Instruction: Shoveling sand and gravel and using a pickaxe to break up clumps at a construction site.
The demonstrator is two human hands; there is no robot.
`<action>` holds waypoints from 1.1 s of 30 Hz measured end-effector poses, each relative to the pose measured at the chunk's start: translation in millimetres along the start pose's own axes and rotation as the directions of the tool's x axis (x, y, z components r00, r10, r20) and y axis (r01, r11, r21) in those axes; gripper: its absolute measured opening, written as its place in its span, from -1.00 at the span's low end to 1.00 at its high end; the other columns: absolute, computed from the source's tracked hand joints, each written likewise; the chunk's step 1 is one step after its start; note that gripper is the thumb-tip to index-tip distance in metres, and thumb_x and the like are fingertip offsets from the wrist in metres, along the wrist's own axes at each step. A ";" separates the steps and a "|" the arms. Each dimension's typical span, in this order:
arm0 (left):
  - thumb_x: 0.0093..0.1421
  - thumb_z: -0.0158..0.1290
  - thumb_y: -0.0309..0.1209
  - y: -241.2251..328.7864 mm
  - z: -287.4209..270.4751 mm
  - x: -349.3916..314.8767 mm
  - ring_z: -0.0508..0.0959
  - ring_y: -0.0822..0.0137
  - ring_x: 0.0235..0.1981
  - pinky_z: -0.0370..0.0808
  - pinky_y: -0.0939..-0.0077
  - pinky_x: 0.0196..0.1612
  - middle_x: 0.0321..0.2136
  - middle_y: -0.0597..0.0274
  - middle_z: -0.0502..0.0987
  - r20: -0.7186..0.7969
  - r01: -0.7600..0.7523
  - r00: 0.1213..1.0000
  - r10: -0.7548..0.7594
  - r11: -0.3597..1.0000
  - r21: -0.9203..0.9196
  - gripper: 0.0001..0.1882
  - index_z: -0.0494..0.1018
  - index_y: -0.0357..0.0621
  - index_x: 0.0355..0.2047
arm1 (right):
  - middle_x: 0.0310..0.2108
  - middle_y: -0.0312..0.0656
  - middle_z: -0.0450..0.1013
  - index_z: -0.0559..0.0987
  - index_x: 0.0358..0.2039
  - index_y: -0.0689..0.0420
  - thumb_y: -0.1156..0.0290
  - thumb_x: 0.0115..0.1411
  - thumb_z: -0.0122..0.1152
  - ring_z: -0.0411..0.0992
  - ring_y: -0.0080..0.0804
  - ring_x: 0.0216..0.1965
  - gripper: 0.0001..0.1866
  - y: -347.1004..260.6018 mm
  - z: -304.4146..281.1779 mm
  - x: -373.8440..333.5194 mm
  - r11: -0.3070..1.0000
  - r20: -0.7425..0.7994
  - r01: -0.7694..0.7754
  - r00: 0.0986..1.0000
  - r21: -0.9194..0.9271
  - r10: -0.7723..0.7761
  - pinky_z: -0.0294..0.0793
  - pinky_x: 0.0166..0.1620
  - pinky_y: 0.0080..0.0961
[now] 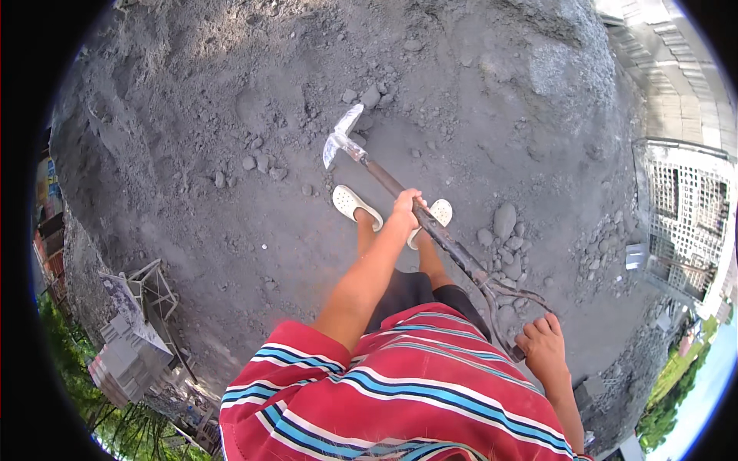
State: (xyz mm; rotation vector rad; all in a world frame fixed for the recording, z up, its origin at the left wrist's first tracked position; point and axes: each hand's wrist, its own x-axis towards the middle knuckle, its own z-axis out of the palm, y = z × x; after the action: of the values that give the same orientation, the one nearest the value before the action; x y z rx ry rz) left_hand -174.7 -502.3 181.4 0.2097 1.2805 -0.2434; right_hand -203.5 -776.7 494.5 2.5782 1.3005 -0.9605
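A shovel (461, 257) slants across in front of my body, its dark shaft forking into a grip at the lower right. Its shiny metal blade (344, 138) is seen nearly edge-on over the grey ground, beyond my feet; whether it touches the ground I cannot tell. My left hand (409, 206) is closed around the shaft, between my pale clogs in the picture. At the forked end, my right hand (543, 343) has its fingers curled over the grip, which it partly hides.
Loose stones (505, 223) lie in a pile to the right of my feet, and more rocks (370, 96) sit beyond the blade. A rough earth bank (138, 146) rises at the left and far side. A latticed block wall (686, 219) stands at the right. A metal frame (156, 288) is at lower left.
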 end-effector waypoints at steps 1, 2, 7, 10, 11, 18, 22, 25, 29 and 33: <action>-0.18 -0.11 -0.48 -34.4 3.2 -5.1 0.30 0.29 -0.76 0.29 0.37 -0.62 -0.84 0.22 0.25 -0.011 0.034 0.999 -0.034 0.999 0.007 -0.89 0.22 -0.12 -0.77 | -0.64 -0.35 0.22 0.40 -0.74 -0.02 0.42 -0.27 -0.05 0.20 -0.45 -0.41 -0.95 4.9 2.2 -28.7 1.000 0.045 -0.028 0.999 -0.002 0.028 0.08 -0.09 -0.41; -0.20 -0.10 -0.51 -66.3 11.0 -19.9 0.31 0.28 -0.76 0.29 0.36 -0.63 -0.83 0.21 0.26 -0.053 0.001 0.999 0.004 0.995 0.096 -0.93 0.25 -0.15 -0.75 | -0.65 -0.35 0.22 0.40 -0.75 -0.03 0.41 -0.28 -0.04 0.20 -0.45 -0.41 -0.96 6.4 6.6 -59.2 0.998 0.092 -0.064 0.994 -0.004 0.064 0.08 -0.09 -0.40; -0.26 -0.07 -0.53 -140.0 8.1 -32.1 0.30 0.28 -0.79 0.28 0.36 -0.65 -0.80 0.20 0.28 -0.124 -0.054 0.989 0.077 0.982 0.178 -0.95 0.27 -0.21 -0.72 | -0.62 -0.36 0.24 0.41 -0.74 -0.05 0.41 -0.30 -0.04 0.21 -0.43 -0.38 -0.95 -6.1 53.7 -138.7 0.994 -0.022 -0.097 0.995 0.043 0.098 0.08 -0.11 -0.39; -0.28 -0.09 -0.53 -97.5 24.1 -37.8 0.31 0.30 -0.78 0.28 0.40 -0.67 -0.80 0.18 0.28 -0.098 -0.105 0.986 0.131 0.966 0.236 -0.95 0.28 -0.24 -0.72 | -0.61 -0.36 0.24 0.40 -0.73 -0.04 0.45 -0.32 -0.03 0.22 -0.42 -0.36 -0.93 -1.4 87.0 -106.2 0.990 -0.079 -0.124 0.988 0.071 0.129 0.09 -0.10 -0.38; -0.27 -0.08 -0.52 -73.7 36.3 -42.1 0.29 0.31 -0.79 0.27 0.41 -0.67 -0.81 0.19 0.27 -0.076 -0.190 0.973 0.220 0.940 0.282 -0.95 0.28 -0.23 -0.72 | -0.61 -0.35 0.24 0.40 -0.73 -0.04 0.46 -0.33 -0.02 0.22 -0.42 -0.35 -0.93 2.4 91.0 -84.1 0.983 -0.082 -0.153 0.983 0.100 0.161 0.09 -0.09 -0.37; -0.24 -0.07 -0.54 81.3 31.6 55.1 0.26 0.32 -0.83 0.24 0.45 -0.70 -0.83 0.24 0.22 -0.064 -0.266 0.956 0.286 0.938 0.223 -0.90 0.22 -0.16 -0.76 | -0.58 -0.34 0.25 0.41 -0.63 -0.01 0.49 -0.28 -0.03 0.23 -0.44 -0.33 -0.88 -13.0 36.6 51.8 0.986 -0.258 -0.009 0.965 0.167 0.052 0.07 -0.04 -0.39; -0.19 -0.08 -0.52 29.9 9.8 67.5 0.26 0.32 -0.83 0.26 0.45 -0.70 -0.83 0.25 0.22 -0.094 -0.105 0.988 0.123 0.979 0.177 -0.90 0.22 -0.14 -0.73 | -0.58 -0.35 0.25 0.43 -0.61 -0.05 0.45 -0.25 -0.04 0.22 -0.45 -0.35 -0.88 -12.3 34.8 33.6 0.989 -0.133 0.009 0.991 0.151 0.011 0.04 -0.04 -0.42; -0.22 -0.08 -0.50 -66.1 -14.0 45.4 0.29 0.32 -0.79 0.29 0.46 -0.70 -0.81 0.22 0.26 -0.086 -0.020 0.996 0.026 0.997 0.072 -0.95 0.28 -0.18 -0.69 | -0.59 -0.36 0.25 0.45 -0.65 -0.07 0.37 -0.23 -0.05 0.22 -0.46 -0.37 -0.91 -11.1 57.7 -41.6 0.994 0.046 -0.091 0.995 0.059 0.088 0.01 -0.05 -0.45; -0.27 -0.04 -0.53 -162.5 -13.1 -5.1 0.33 0.28 -0.76 0.30 0.42 -0.61 -0.77 0.21 0.29 -0.161 -0.018 0.985 0.062 0.965 0.262 -0.95 0.29 -0.19 -0.74 | -0.59 -0.40 0.27 0.46 -0.68 -0.09 0.32 -0.24 -0.05 0.21 -0.49 -0.36 -0.91 -10.1 77.1 -128.3 0.979 0.099 -0.195 0.977 0.058 0.188 0.02 -0.06 -0.40; -0.25 -0.04 -0.53 -168.1 -7.0 -53.9 0.34 0.29 -0.76 0.31 0.43 -0.60 -0.76 0.21 0.30 -0.214 0.082 0.977 -0.020 0.954 0.289 -0.94 0.29 -0.22 -0.72 | -0.58 -0.42 0.27 0.46 -0.66 -0.11 0.33 -0.24 -0.07 0.21 -0.49 -0.33 -0.89 -15.8 106.8 -176.4 0.860 0.227 -0.446 0.889 0.246 0.397 0.03 -0.07 -0.39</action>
State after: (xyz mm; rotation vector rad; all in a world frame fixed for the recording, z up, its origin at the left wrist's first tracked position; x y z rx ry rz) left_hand -244.9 -657.5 228.0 0.4698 1.4566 -0.4698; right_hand -345.0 -926.3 513.9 2.7387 0.5368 -1.3168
